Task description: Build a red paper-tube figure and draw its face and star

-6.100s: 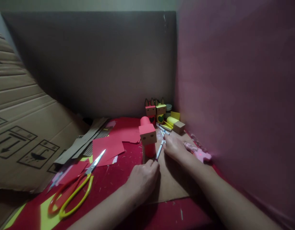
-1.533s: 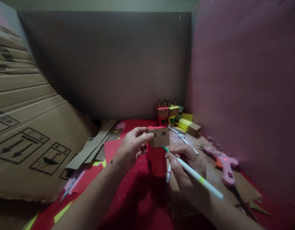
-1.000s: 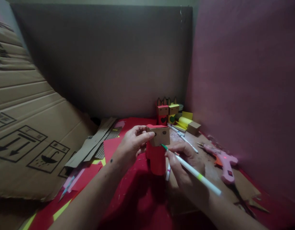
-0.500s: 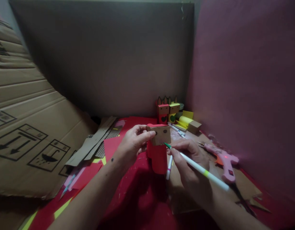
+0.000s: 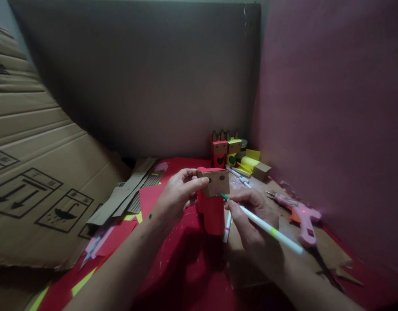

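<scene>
My left hand (image 5: 184,188) grips a red paper animal figure (image 5: 213,216) by its head, the thumb lying over the front. The figure's face is a brown cardboard piece (image 5: 215,186) with two dark oval eyes, one partly beside my thumb. Between the fingers of my right hand (image 5: 255,216) is a white marker (image 5: 262,223) with a green tip and a yellow-green band. Its tip meets the lower edge of the cardboard face, or nearly so; I cannot tell if it touches. Another white marker (image 5: 228,226) lies just right of the figure's body.
Two similar figures, one red (image 5: 219,153) and one yellow (image 5: 233,152), stand at the back with green hearts. A pink glue gun (image 5: 304,214) lies at right. Cardboard strips (image 5: 124,194) and red paper (image 5: 150,196) lie at left, beside a large cardboard box (image 5: 40,172).
The marker's back end has swung slightly left and up, while its tip stays near the face's lower edge. My left hand keeps its hold on the figure. The whole view has shifted slightly.
</scene>
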`<action>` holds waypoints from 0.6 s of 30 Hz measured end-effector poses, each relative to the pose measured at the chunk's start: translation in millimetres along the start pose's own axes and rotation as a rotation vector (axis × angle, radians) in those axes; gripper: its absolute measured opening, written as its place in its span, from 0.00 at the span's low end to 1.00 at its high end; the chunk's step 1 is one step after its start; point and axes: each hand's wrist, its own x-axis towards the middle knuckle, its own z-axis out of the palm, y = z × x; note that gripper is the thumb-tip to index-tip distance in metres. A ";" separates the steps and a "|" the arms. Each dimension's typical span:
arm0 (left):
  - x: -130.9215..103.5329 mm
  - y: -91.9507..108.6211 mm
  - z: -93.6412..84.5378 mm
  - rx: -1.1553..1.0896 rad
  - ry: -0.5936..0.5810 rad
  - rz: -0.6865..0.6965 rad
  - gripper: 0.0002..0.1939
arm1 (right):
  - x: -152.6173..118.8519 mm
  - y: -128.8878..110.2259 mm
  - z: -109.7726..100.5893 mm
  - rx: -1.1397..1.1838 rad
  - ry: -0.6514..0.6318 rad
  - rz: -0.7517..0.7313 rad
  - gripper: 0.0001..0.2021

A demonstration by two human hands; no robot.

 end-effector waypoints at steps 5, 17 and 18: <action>0.6 1.0 0.4 0.024 0.000 -0.011 0.24 | -1.4 -2.1 -3.8 0.005 0.011 -0.008 0.03; 4.1 0.9 -1.0 0.012 0.010 -0.015 0.25 | -0.9 -0.5 -12.1 -0.020 0.101 -0.086 0.03; 5.1 0.2 -1.5 0.004 0.010 -0.004 0.25 | -0.8 1.2 -11.2 -0.024 0.118 -0.081 0.02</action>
